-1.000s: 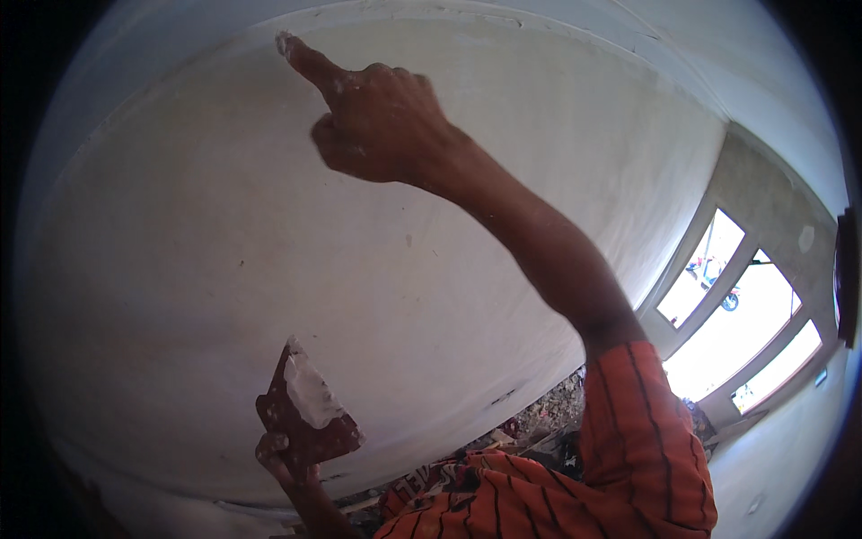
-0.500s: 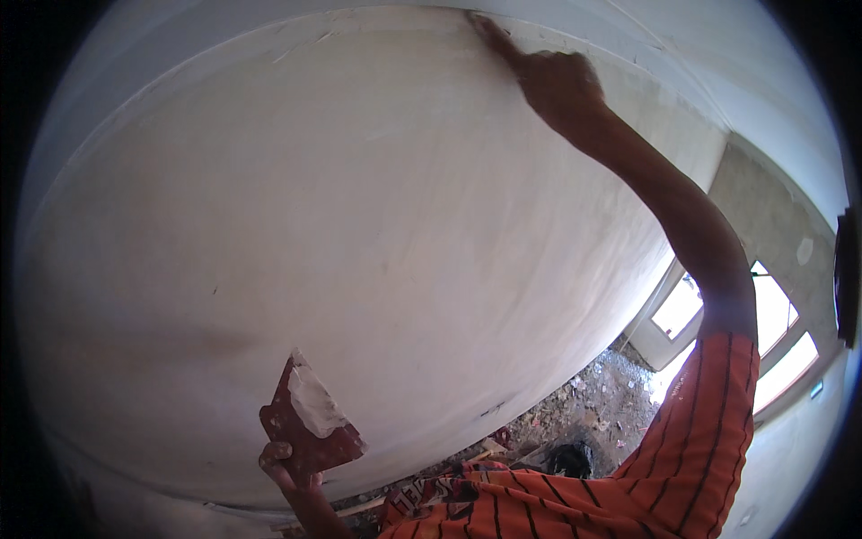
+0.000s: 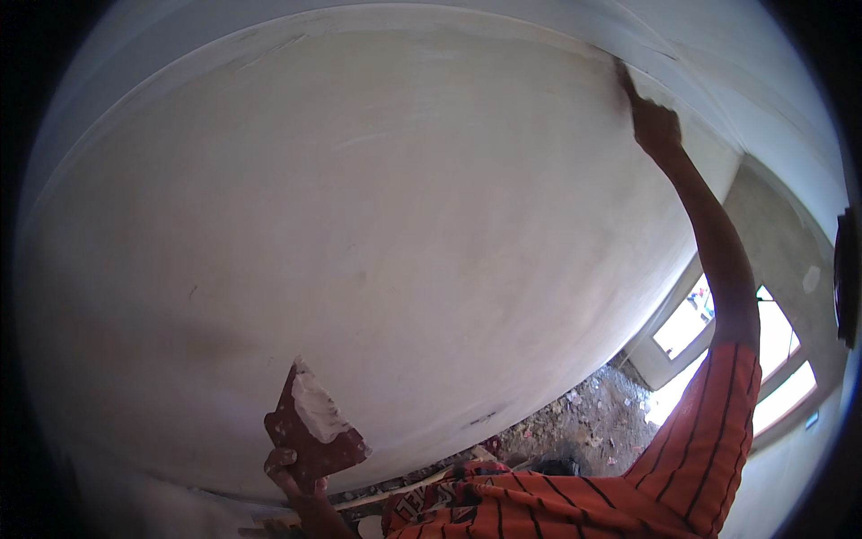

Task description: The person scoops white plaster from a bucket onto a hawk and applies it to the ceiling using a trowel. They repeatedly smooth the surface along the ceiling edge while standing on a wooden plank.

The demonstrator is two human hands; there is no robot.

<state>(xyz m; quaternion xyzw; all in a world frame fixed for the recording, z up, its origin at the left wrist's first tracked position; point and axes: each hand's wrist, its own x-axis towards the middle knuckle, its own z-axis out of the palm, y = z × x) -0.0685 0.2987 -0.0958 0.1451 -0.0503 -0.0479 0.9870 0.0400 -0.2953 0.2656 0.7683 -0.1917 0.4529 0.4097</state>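
My left hand (image 3: 287, 472) grips a dark maroon board (image 3: 296, 431) low in view, with a thick smear of white paste (image 3: 314, 400) on its face. High on the right, my right hand (image 3: 655, 117) has its index finger stretched out and the others curled, holding nothing visible. Its blurred fingertip is at the top of the pale wall (image 3: 377, 207), by the seam where it meets the ceiling (image 3: 736, 63); contact is unclear.
A grey end wall (image 3: 763, 207) has bright openings (image 3: 682, 328) at right. Below the big wall lie a rubble-strewn floor (image 3: 593, 413) and some long pale strips (image 3: 404, 490). My orange striped shirt (image 3: 584, 503) fills the lower edge, and a dark object (image 3: 844, 278) is at far right.
My right hand has moved rightward along the top of the wall, away from upper middle, and looks smaller. My left hand and board have shifted slightly down and right in view.
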